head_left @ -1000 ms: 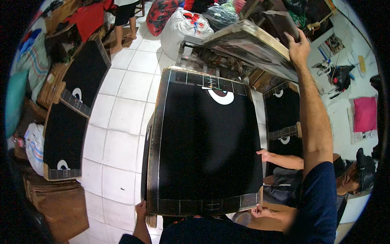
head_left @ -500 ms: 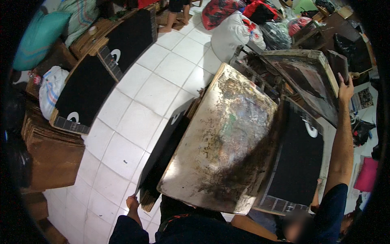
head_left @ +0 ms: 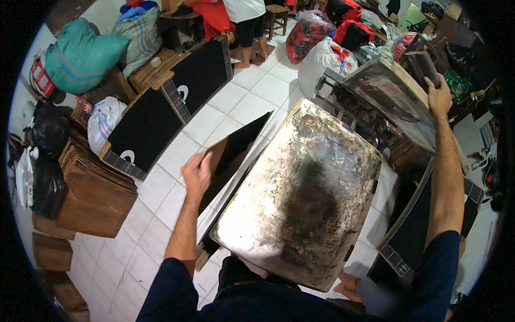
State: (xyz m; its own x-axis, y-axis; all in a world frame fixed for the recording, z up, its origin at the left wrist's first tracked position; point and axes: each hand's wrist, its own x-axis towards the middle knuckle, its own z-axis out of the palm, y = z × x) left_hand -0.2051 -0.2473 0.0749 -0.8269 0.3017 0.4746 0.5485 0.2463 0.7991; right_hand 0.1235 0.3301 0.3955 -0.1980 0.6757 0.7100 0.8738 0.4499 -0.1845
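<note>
A stained platen board (head_left: 279,214), its surface crusted with old ink, lies in front of me. My right hand (head_left: 441,97) is closed on the raised edge of a tilted screen-printing frame (head_left: 386,88), hinged beyond the board. A dark flat slab (head_left: 421,65) sticks up beside its fingers; whether they grip it too I cannot tell. To the left of the board, my left hand (head_left: 197,174), slightly blurred, is closed at the edge of a tilted panel (head_left: 233,153) with a black face and brown edge. Its fingertips are partly hidden. Below that lies a stack of thin sheets (head_left: 201,257).
Black printed panels (head_left: 142,126) lean on cardboard stacks (head_left: 96,201) at the left; another panel (head_left: 429,214) lies right. A person (head_left: 247,27) stands at the far side. Another person's foot (head_left: 348,284) is near the board. Filled sacks (head_left: 316,59) crowd the back.
My left hand has risen from the near corner of the panel to beside the board, and the panel has tilted. The right hand stays on the frame. The right-hand black panel now lies away from the board.
</note>
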